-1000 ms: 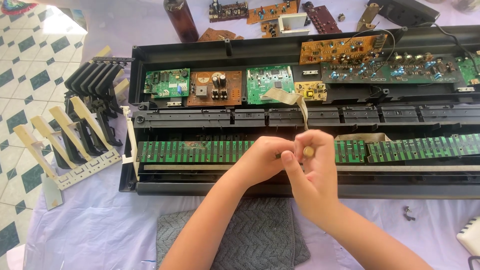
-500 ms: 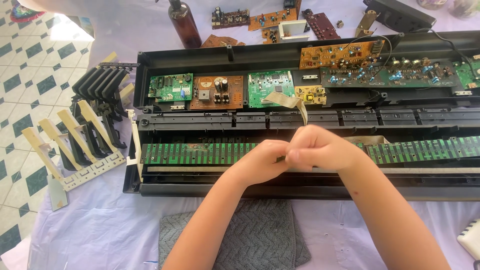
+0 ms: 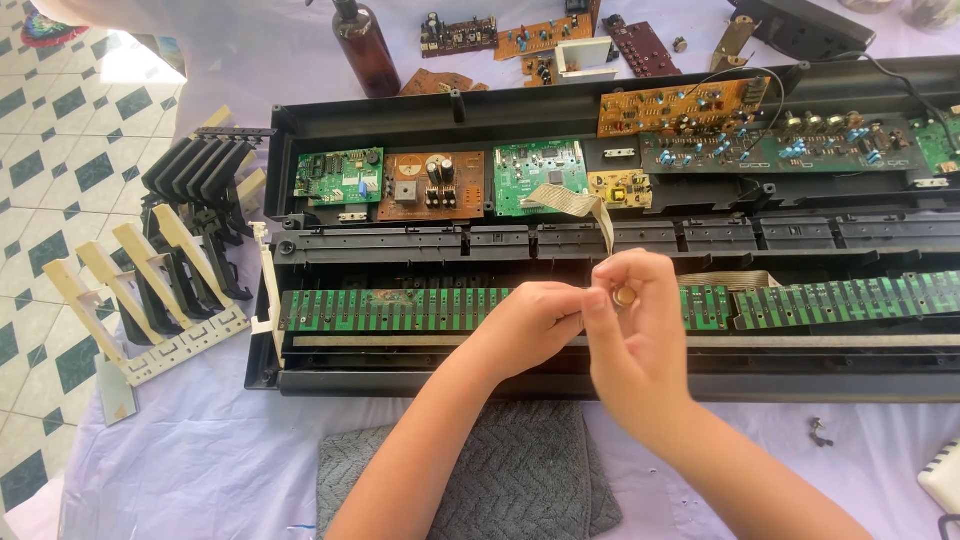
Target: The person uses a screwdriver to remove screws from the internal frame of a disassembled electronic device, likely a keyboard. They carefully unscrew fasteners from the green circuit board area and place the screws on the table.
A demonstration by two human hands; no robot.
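Observation:
An opened black electronic keyboard case [image 3: 300, 380] lies across the table, its circuit boards bare. Both my hands meet over the long green key contact board [image 3: 400, 308]. My right hand [image 3: 640, 330] pinches a small round brass-coloured part [image 3: 625, 296] between its fingertips. My left hand [image 3: 535, 320] is closed beside it, its fingertips touching the same small part. A flat grey ribbon cable [image 3: 580, 205] runs from the green board [image 3: 535, 175] at the back down toward my hands.
Removed black and cream keys [image 3: 170, 260] lie left of the case. A brown bottle [image 3: 362, 50] and loose circuit boards [image 3: 540, 40] sit behind it. A grey cloth [image 3: 520, 470] lies under my forearms, small screws [image 3: 820, 432] at the right.
My hands have lifted slightly and turned; the small brass-coloured part shows again at my right fingertips. The view has shifted a little.

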